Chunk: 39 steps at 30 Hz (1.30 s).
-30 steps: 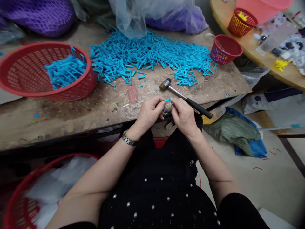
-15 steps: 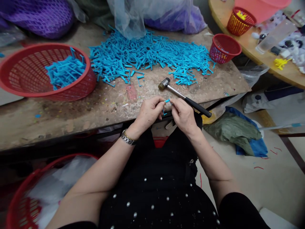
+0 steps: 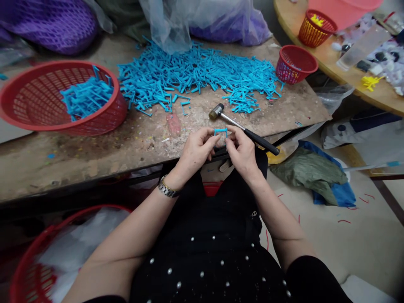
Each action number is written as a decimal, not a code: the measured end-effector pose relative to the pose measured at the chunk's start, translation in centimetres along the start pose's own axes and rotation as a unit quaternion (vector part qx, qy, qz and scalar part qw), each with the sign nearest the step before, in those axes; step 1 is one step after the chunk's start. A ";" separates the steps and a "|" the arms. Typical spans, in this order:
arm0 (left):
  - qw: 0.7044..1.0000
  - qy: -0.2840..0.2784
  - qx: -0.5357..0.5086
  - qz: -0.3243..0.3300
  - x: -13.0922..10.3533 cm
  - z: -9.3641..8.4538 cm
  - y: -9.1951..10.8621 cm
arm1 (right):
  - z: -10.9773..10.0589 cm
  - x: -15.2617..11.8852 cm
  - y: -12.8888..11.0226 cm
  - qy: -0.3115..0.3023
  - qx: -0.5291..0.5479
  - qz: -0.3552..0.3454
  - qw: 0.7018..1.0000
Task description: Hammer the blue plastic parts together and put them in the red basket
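One blue part (image 3: 221,130), centre of frame near surface (image 3: 94,155) edge; left hand (image 3: 195,151) and right hand (image 3: 243,153) fingers pinch its ends. Probably light, stiff plastic; thin legs may snap, thicker crossbar safer to grip.

A single camera worn on the person's head looks forward and steeply down, taking in the black pearl-dotted top (image 3: 202,252) at the bottom of the frame, both hands near the center, and the worn tabletop (image 3: 94,155) beyond them, within arm's reach. A round table (image 3: 334,71) enters at upper right, farther off, with floor (image 3: 322,235) below it. No second view shares the scene.
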<state>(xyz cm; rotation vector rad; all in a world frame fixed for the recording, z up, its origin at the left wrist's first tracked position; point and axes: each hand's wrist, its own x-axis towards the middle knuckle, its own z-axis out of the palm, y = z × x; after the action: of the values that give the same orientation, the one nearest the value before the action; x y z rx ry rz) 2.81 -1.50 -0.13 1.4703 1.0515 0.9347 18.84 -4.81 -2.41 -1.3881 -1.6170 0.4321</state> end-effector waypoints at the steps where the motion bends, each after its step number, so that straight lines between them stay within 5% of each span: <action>1: 1.000 0.002 0.007 0.001 -0.1 -0.1 0.1 | 0.2 0.0 0.0 -0.001 0.011 0.008 1.000; 10: 0.994 0.043 0.096 0.041 -0.1 -1.6 1.1 | 0.5 0.4 -0.8 -0.027 0.039 0.008 0.999; 17: 0.958 0.097 0.249 0.107 1.8 -3.8 1.8 | -3.0 1.9 0.0 0.006 -0.231 -0.068 0.970; 22: 0.902 0.079 0.413 0.102 3.1 -3.9 2.2 | -4.5 2.7 0.2 -0.051 -0.405 -0.020 0.913; 27: 0.840 0.042 0.535 0.083 3.7 -3.2 2.3 | -4.7 3.3 0.6 -0.107 -0.449 -0.009 0.887; 32: 0.831 0.060 0.547 0.088 3.9 -2.7 1.7 | -4.8 3.3 1.3 -0.111 -0.433 -0.030 0.894; 39: 0.829 0.072 0.547 0.091 4.3 -2.1 1.3 | -5.4 2.0 0.7 -0.084 -0.272 -0.039 0.958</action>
<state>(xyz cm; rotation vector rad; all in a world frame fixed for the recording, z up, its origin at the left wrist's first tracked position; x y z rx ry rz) 2.33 3.09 1.55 2.4916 1.7257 0.5412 23.76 -4.32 0.62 -1.7146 -2.0194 0.0519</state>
